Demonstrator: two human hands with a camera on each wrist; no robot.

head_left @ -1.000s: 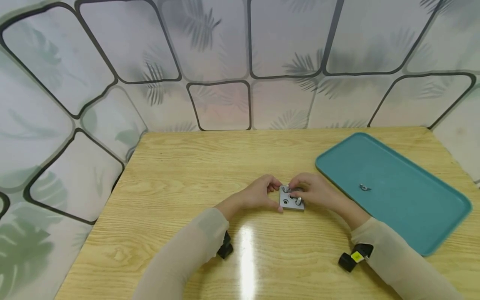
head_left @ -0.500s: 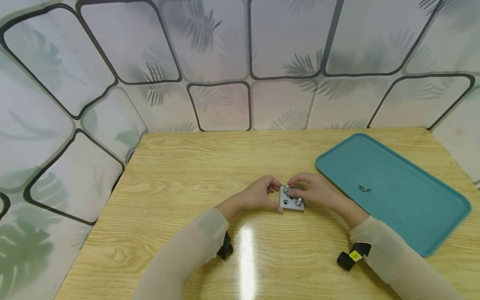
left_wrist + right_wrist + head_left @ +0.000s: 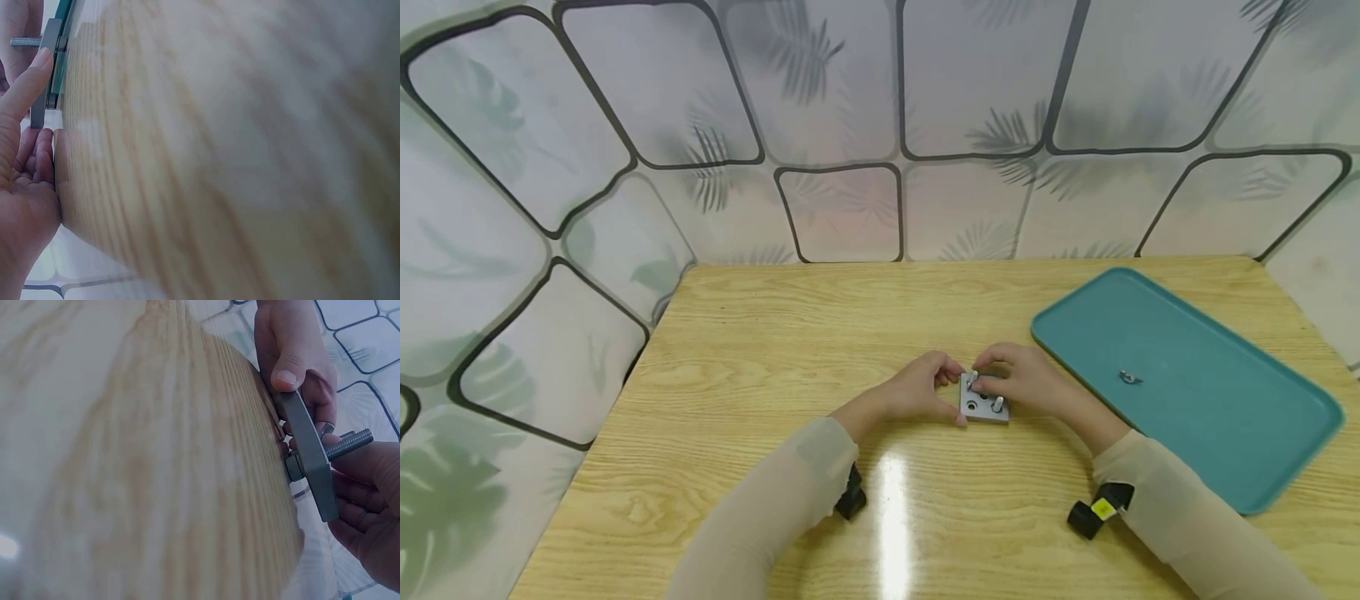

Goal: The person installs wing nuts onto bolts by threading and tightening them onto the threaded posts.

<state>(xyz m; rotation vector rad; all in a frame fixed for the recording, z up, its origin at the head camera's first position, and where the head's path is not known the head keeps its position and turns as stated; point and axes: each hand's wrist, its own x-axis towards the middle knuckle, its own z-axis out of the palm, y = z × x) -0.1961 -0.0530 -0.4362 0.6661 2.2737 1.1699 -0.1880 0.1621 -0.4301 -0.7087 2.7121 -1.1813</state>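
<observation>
A small grey metal plate (image 3: 984,413) with round holes lies on the wooden table. Threaded bolts rise through it, a near-right bolt (image 3: 997,404) and a far-left bolt (image 3: 973,377). My left hand (image 3: 917,388) grips the plate's left side, thumb at the near corner and fingertips at the far one. With thumb and forefinger, my right hand (image 3: 1028,380) pinches a wing nut (image 3: 327,429) at the far-left bolt, mostly hidden by the fingers. Bolt heads, such as this hex head (image 3: 294,466), show under the plate in the right wrist view.
To the right lies a teal tray (image 3: 1195,400) with one loose wing nut (image 3: 1129,377) on it. The right forearm passes over the tray's near-left edge. Behind the wooden table (image 3: 820,317) stands a patterned wall (image 3: 970,200).
My right hand's fingers have shifted slightly left and turned at the far-left bolt, and the right wrist has moved a little left. The left hand and plate have stayed put.
</observation>
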